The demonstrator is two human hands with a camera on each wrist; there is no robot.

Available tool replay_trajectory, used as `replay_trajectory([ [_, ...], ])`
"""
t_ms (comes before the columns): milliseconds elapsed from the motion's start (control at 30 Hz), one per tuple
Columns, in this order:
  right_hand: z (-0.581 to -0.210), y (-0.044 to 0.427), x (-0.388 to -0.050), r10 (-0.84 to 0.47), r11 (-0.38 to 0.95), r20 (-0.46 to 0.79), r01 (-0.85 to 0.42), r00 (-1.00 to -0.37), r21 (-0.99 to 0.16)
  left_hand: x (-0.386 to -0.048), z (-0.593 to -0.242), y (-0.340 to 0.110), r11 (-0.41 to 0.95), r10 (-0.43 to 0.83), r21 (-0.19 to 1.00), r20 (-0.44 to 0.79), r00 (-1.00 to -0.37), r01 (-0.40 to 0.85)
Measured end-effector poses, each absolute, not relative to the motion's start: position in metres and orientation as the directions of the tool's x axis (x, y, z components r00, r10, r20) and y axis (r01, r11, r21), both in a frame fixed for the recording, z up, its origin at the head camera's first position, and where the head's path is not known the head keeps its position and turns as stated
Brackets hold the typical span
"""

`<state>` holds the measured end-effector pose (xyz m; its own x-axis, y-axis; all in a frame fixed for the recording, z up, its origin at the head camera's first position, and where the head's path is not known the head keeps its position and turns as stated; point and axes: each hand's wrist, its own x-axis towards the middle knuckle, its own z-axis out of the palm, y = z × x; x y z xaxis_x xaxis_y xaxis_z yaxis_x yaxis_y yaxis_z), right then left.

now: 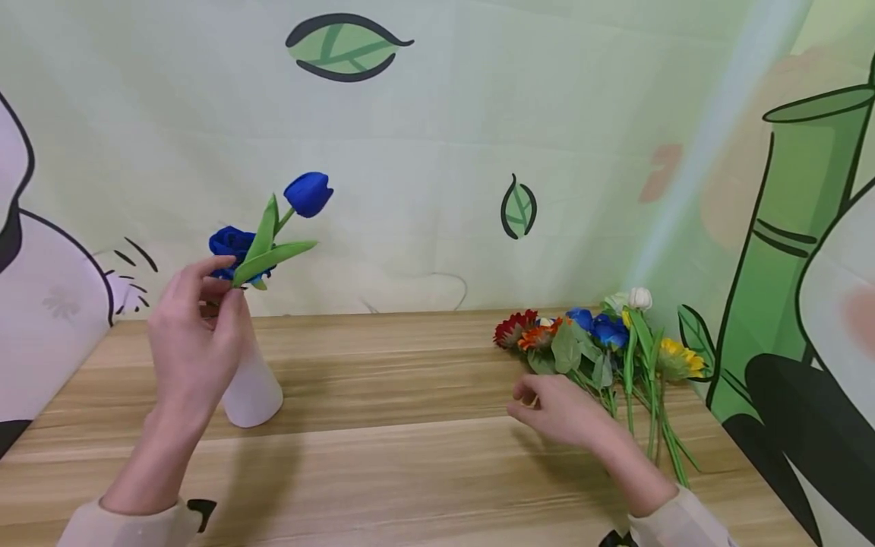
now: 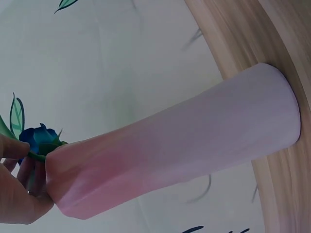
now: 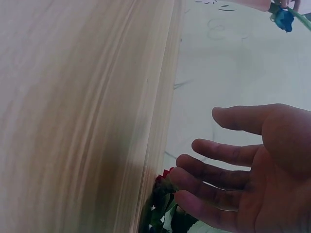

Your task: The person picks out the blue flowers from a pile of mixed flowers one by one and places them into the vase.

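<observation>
A white vase, pink toward its mouth in the left wrist view, stands upright on the wooden table at the left. At its mouth my left hand pinches the green stem of a blue tulip, whose bloom leans up to the right. Just behind the fingers is a blue rose; its lower stem is hidden. My right hand is over the table, fingers loosely bent and holding nothing. It is nearest to a pile of artificial flowers at the right.
The pile includes a red flower, an orange one, blue roses, a white tulip and a yellow sunflower, with stems pointing to the front. A printed cloth backdrop rises behind the wooden table.
</observation>
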<state>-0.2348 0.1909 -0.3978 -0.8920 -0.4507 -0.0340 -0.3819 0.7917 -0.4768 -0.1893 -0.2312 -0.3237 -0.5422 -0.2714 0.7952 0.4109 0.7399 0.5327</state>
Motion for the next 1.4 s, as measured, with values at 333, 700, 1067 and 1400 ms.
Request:
replay_trajectory([
  [333,-0.3986,0.1910,-0.2342,-0.459,0.787,-0.025,-0.393,-0.888,-0.475,-0.1889,-0.3256,-0.2352,0.773,-0.242,0.518,0.773,-0.586,0.365],
  [700,-0.3981,0.1909,-0.2346,-0.465,0.785,-0.022,-0.400,-0.885,-0.472,-0.1852,-0.3230,-0.2381,0.819,-0.220,0.467,0.793,-0.568,0.335],
  [1067,-0.3989,0.1918,-0.2352,-0.478,0.775,-0.021,-0.410,-0.878,-0.481,-0.1846,-0.3251,-0.2401,0.866,-0.198,0.413,0.801,-0.565,0.281],
  [1400,-0.4001,0.1916,-0.2348,-0.469,0.779,-0.037,-0.394,-0.882,-0.489,-0.1835,-0.3250,-0.2409,0.888,-0.183,0.381,0.808,-0.560,0.259],
])
